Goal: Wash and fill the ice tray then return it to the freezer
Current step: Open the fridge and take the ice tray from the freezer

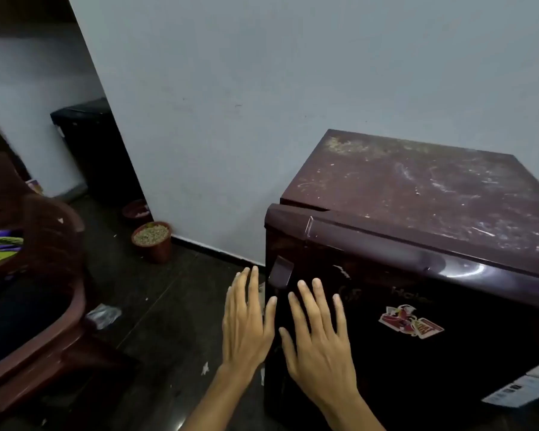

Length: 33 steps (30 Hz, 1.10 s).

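A small dark maroon fridge (pixel 417 231) stands against the pale wall, door closed, its top scratched and dusty. A recessed door handle (pixel 280 275) sits at the door's upper left corner. My left hand (pixel 246 321) hovers with straight, spread fingers just left of the door edge, below the handle. My right hand (pixel 318 337) is held flat with fingers spread in front of the door; whether it touches the door I cannot tell. Neither hand holds anything. No ice tray is in view.
A brown plastic chair (pixel 44 290) with colourful cloth stands at the left. Two clay pots (pixel 153 241) sit on the dark floor by the wall corner. A black bin (pixel 84 132) stands farther back. A sticker (pixel 411 321) and a label are on the door.
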Motion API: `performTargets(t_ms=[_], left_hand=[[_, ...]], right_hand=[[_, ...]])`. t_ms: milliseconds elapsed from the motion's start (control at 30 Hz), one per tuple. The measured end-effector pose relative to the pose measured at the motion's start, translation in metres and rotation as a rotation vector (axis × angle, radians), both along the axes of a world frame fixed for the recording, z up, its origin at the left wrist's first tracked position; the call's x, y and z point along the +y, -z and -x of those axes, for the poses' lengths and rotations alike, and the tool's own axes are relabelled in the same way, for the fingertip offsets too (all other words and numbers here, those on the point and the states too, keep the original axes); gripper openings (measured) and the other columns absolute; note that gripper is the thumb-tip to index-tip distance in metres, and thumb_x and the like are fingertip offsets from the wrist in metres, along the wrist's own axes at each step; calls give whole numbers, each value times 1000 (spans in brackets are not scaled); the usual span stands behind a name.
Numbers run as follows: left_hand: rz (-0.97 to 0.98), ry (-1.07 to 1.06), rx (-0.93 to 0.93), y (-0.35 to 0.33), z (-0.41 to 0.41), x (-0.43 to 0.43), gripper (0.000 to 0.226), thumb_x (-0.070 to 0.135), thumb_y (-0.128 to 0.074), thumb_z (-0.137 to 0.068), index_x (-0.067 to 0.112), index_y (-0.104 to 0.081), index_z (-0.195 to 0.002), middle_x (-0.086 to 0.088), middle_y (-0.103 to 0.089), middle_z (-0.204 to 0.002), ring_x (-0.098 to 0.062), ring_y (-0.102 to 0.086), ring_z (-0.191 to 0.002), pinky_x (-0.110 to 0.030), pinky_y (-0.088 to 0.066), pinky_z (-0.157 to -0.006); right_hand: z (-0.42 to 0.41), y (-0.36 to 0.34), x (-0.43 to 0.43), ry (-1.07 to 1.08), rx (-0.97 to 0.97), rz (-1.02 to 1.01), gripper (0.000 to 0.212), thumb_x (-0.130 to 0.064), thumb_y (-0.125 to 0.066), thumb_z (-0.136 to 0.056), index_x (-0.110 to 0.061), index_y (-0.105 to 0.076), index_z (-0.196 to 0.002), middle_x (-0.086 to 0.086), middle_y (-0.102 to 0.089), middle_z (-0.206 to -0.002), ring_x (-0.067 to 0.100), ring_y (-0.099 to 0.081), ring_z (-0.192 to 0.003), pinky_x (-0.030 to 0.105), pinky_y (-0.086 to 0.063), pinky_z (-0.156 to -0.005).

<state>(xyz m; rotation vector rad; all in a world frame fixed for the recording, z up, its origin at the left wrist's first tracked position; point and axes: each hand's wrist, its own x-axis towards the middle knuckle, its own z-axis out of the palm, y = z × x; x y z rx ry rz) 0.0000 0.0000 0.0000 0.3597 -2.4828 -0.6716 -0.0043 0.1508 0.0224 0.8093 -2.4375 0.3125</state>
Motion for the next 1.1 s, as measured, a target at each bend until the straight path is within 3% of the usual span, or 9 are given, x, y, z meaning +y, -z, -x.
performTargets(t_ms=[100, 233, 300, 367, 500, 600, 700, 900, 1100], left_hand=[[-103, 90, -63, 11, 0, -2, 62, 51, -26, -101, 15, -38, -151, -3, -40, -155, -17, -39, -143, -38, -42, -113], [-349, 249, -140, 10, 7, 5, 43, 46, -42, -103, 35, -39, -145, 22, -45, -140, 7, -42, -128, -4, -35, -100], [-530, 331, -110, 12, 13, 11, 33, 38, -48, -103, 41, -47, -136, 25, -56, -131, 8, -54, -119, -14, -48, -95], [-619, 323, -43, 18, 9, 18, 32, 33, -51, -103, 35, -53, -134, 15, -68, -116, -1, -66, -107, -26, -56, -86], [-815, 360, -100, 61, -6, -13, 22, 30, -55, -102, 27, -61, -122, 9, -73, -97, -17, -72, -95, -26, -56, -74], [-973, 321, -76, 52, 0, -10, 24, 23, -60, -99, 22, -64, -123, 3, -74, -109, -13, -70, -106, -33, -57, -89], [-960, 343, -82, 52, 6, -14, 33, 12, -65, -95, 20, -63, -127, 5, -73, -116, -8, -67, -112, -32, -54, -97], [-958, 367, -28, 55, 9, -18, 30, 18, -72, -90, 25, -64, -118, 4, -74, -111, -7, -70, -107, -29, -55, -94], [-940, 383, -33, 60, 11, -19, 35, 25, -72, -90, 18, -63, -124, 2, -73, -114, -7, -69, -110, -34, -56, -96]], right_hand=[[3, 0, -14, -14, -79, 34, 58, -41, -55, -94, -10, -47, -142, 9, -35, -156, 25, -26, -148, 48, -40, -106], [13, -3, -22, -22, -211, 186, 52, -43, -53, -95, -13, -47, -137, 5, -45, -147, 21, -41, -138, 38, -47, -101], [18, -6, -20, -94, -316, 352, 49, -39, -56, -96, -17, -43, -137, 0, -41, -147, 14, -41, -135, 29, -43, -104], [11, -8, -15, -163, -499, 554, 48, -32, -62, -94, -25, -38, -135, -8, -42, -140, 5, -44, -131, 19, -42, -103], [-9, 9, -59, 9, -641, 844, 51, -26, -71, -88, -26, -43, -130, -18, -54, -124, -3, -53, -119, 17, -46, -97], [8, 7, -58, 6, -678, 807, 47, -21, -71, -89, -20, -52, -132, -15, -63, -121, -2, -57, -116, 19, -48, -96], [18, 1, -56, 4, -706, 804, 39, -12, -68, -90, -19, -59, -127, -16, -67, -114, -5, -61, -109, 19, -51, -93], [25, -7, -53, -2, -726, 779, 32, -2, -67, -88, -15, -65, -118, -13, -71, -103, -4, -66, -100, 13, -52, -85], [28, -7, -52, -9, -728, 743, 29, -4, -68, -88, -15, -66, -115, -12, -72, -102, -5, -66, -99, 10, -50, -83]])
